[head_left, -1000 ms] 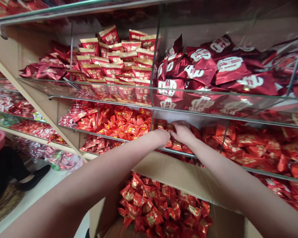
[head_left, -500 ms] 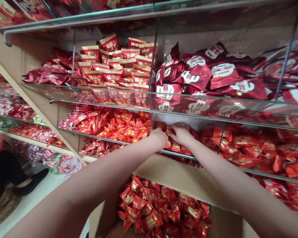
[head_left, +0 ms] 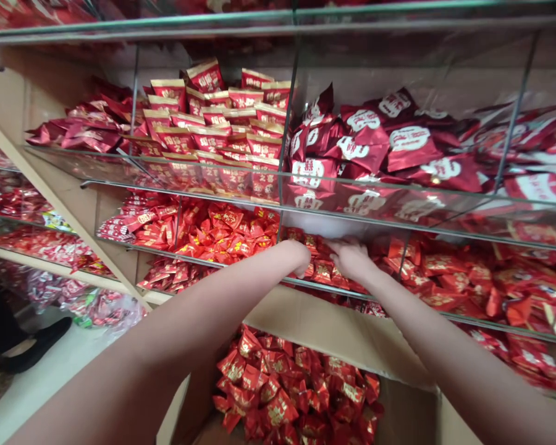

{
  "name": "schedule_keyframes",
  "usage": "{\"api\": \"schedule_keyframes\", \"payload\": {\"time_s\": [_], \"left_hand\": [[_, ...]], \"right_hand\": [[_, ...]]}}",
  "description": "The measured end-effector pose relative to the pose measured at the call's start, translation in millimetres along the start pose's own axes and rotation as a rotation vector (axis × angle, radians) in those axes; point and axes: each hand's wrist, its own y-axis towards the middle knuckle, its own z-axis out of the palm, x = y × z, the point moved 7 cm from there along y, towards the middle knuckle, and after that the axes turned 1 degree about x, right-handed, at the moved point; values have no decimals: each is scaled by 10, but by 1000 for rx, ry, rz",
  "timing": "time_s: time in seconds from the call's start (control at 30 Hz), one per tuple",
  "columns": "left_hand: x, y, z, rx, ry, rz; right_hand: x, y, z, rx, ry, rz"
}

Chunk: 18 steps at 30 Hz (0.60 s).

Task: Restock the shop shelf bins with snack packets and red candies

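Note:
My left hand (head_left: 298, 257) reaches into a lower shelf compartment, bent down against small red packets (head_left: 323, 270); its fingers are mostly hidden. To its right, my right hand (head_left: 351, 258) rests on the same packets, fingers stretched toward the left and apart, with nothing seen in them. Below my forearms, a cardboard box (head_left: 333, 327) holds many red and gold packets (head_left: 278, 389).
A glass-fronted shelf (head_left: 333, 216) above my hands holds gold-edged packets (head_left: 208, 137) and dark red packets (head_left: 410, 139). More red packets (head_left: 458, 272) lie to the right. At the left, a person's shoe (head_left: 37, 347) stands on the floor.
My right hand has shifted slightly right and down, its fingers reaching further out. My left hand is bent further downward. The view has moved a little, sliding the shelves and box left.

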Motion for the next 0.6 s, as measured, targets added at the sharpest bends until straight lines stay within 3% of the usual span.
{"api": "schedule_keyframes", "payload": {"time_s": [0.2, 0.27, 0.33, 0.43, 0.47, 0.53, 0.6], "left_hand": [[8, 96, -77, -85, 24, -10], [-14, 91, -92, -103, 27, -10], [-52, -39, -129, -136, 33, 20], [-120, -568, -189, -294, 32, 186], [-165, -851, -211, -427, 7, 326], [-152, -1409, -62, -553, -65, 530], [-83, -1814, 324, -492, -160, 671]], "right_hand": [[24, 32, 117, -23, 24, -6], [28, 45, 27, -92, 64, -19], [90, -34, -204, -218, 151, -70], [323, -493, -679, -454, 379, -219], [432, -726, -774, -489, 457, -269], [725, -1228, -733, -431, 529, -383], [1077, -1723, -395, -312, 542, -556]]}}
